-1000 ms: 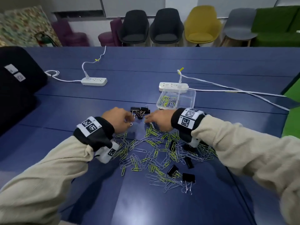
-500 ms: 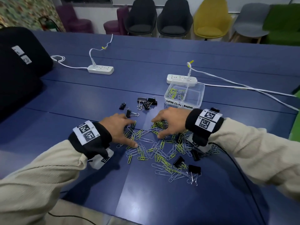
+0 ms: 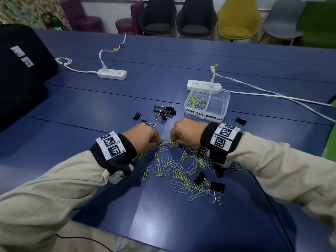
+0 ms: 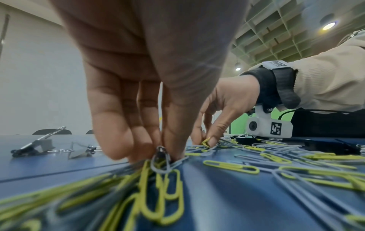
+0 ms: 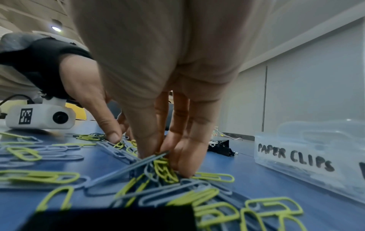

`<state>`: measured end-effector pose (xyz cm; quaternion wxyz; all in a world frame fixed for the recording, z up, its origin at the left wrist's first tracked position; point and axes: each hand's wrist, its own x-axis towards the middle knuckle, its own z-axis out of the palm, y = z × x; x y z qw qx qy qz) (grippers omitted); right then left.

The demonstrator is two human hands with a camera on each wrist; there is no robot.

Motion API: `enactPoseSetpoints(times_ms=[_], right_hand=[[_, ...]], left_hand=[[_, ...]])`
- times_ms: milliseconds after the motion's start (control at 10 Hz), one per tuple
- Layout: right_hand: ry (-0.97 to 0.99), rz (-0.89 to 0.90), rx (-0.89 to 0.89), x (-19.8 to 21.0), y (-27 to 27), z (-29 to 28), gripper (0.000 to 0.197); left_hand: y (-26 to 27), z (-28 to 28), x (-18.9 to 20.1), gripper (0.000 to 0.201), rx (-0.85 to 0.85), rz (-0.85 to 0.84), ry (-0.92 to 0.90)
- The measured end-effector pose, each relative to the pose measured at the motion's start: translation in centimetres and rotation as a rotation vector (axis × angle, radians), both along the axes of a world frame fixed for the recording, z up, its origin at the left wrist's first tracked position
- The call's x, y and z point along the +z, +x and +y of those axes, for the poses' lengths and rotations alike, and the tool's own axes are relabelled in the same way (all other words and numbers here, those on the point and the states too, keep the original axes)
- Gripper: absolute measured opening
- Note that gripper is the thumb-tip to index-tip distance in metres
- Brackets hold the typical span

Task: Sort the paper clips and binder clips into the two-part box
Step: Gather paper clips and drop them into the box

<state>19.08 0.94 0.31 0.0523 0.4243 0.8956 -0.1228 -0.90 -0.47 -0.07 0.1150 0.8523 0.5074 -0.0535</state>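
Note:
A heap of grey and yellow-green paper clips (image 3: 181, 166) lies on the blue table, with black binder clips (image 3: 217, 186) mixed in. My left hand (image 3: 143, 137) pinches a bunch of paper clips (image 4: 161, 162) at the heap's far edge. My right hand (image 3: 183, 133) is close beside it and pinches another bunch of paper clips (image 5: 160, 165). The clear two-part box (image 3: 225, 106) stands just beyond my right hand, with paper clips (image 3: 197, 102) in its left part, labelled PAPER CLIPS (image 5: 294, 156). A separate group of binder clips (image 3: 163, 111) lies left of the box.
Two white power strips (image 3: 112, 73) (image 3: 203, 86) with cables lie further back. A black bag (image 3: 20, 70) sits at the left edge. One binder clip (image 3: 241, 121) lies right of the box. Chairs stand behind the table.
Both hands have come from the binder clips near the box back to the heap. Their spread fingers have drawn together and now pinch paper clips.

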Motion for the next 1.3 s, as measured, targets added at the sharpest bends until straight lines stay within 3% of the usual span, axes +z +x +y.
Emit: enactPoseSetpoints(times_ms=[400, 600, 800, 900, 1000, 1100, 1300], right_hand=[[0.045, -0.016, -0.029, -0.2, -0.4, 0.3, 0.019], [-0.049, 0.303, -0.25, 1.0, 1.3, 1.6, 0.015], [-0.067, 0.688, -0.654, 3.4, 5.6, 6.0, 0.009], [-0.123, 0.766, -0.869, 4.0, 7.6, 8.5, 0.013], [-0.194, 0.85, -0.979, 3.4, 8.1, 10.3, 0.015], [-0.191, 0.758, -1.057, 2.3, 8.4, 11.3, 0.016], [-0.183, 0.829, -1.024, 1.8, 9.1, 11.2, 0.016]], left_hand=[[0.3, 0.6, 0.6, 0.02, 0.077, -0.051, 0.076], [0.1, 1.5, 2.6, 0.018, 0.154, -0.208, 0.128], [1.9, 3.7, 5.2, 0.014, 0.153, -0.376, 0.195], [4.3, 6.7, 5.6, 0.013, 0.19, -0.505, 0.197], [7.1, 10.2, 4.3, 0.01, 0.279, -0.656, 0.079], [10.2, 12.5, 2.5, 0.008, 0.377, -0.775, -0.029], [13.6, 14.5, 0.1, 0.012, 0.387, -0.732, -0.06]])
